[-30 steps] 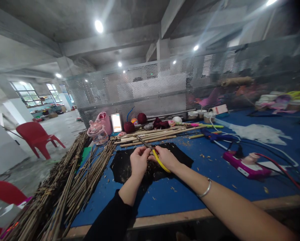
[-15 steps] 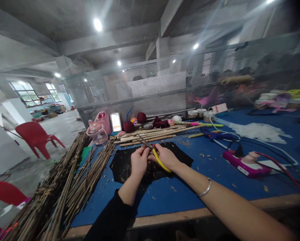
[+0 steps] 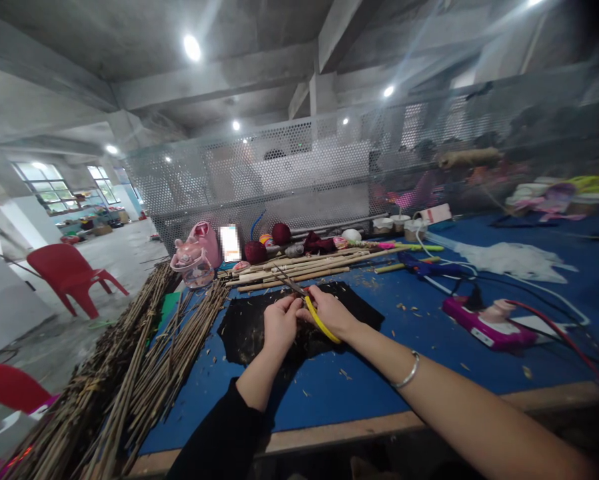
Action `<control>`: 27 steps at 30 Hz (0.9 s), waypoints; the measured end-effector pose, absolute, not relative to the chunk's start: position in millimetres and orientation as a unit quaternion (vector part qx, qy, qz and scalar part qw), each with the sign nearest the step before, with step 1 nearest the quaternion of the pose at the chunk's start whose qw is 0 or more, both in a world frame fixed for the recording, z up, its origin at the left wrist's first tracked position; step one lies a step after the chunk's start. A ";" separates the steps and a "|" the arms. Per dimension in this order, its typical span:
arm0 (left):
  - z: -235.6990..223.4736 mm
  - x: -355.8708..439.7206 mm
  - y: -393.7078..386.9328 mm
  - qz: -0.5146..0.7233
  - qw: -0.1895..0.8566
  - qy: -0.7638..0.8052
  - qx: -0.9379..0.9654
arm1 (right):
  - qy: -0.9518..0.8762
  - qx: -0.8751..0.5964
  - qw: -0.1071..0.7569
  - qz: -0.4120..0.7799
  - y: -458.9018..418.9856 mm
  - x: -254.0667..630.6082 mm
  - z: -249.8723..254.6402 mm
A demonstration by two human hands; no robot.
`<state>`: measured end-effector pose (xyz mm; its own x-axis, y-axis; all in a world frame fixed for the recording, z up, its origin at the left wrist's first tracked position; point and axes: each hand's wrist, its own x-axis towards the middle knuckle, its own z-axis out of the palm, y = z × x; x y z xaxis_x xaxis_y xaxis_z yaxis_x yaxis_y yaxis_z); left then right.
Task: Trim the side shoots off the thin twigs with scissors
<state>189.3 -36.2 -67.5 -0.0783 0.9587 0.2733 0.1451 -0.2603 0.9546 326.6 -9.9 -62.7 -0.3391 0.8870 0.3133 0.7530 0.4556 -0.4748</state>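
My right hand [image 3: 331, 313] is closed on yellow-handled scissors [image 3: 319, 321], whose metal blades point up and to the left. Close beside it, my left hand [image 3: 281, 325] has its thumb and fingers pinched together. Whatever lies in that pinch is too small and too covered to make out. Both hands are over a black cloth [image 3: 242, 327] strewn with small brown scraps. The cloth lies on a blue table [image 3: 349, 400].
Bundles of thin dry sticks [image 3: 174, 360] lie along the left side. Thicker sticks [image 3: 299, 269], dark red yarn balls [image 3: 281, 233] and a pink jug [image 3: 207, 243] stand behind. A purple power strip [image 3: 489, 327] and cables are at right.
My left hand has shifted slightly to the right, nearer my right hand. The scissors stay in my right hand, almost unmoved. The whole view has drifted a little.
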 end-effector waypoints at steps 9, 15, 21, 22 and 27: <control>-64.9 188.9 -38.1 0.567 0.338 0.495 0.565 | -0.791 -0.551 0.255 0.067 -9.4 326.5 -60.7; -64.2 185.8 -37.8 0.574 0.306 0.489 0.581 | -0.790 -0.564 0.229 0.070 -10.9 327.1 -56.1; -64.1 186.0 -36.0 0.573 0.316 0.493 0.573 | -0.804 -0.552 0.221 0.037 -12.8 325.5 -58.7; -64.3 186.5 -35.9 0.571 0.321 0.493 0.572 | -0.806 -0.547 0.224 0.035 -12.9 325.2 -59.4; -63.9 189.6 -37.5 0.559 0.345 0.479 0.582 | -0.815 -0.520 0.252 0.040 -12.1 325.5 -60.5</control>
<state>189.6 -37.5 -63.9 -0.0837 0.9434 0.3208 0.1718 -0.3034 0.9372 325.5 -12.1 -60.5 -0.3328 0.8680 0.3685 0.8276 0.4562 -0.3271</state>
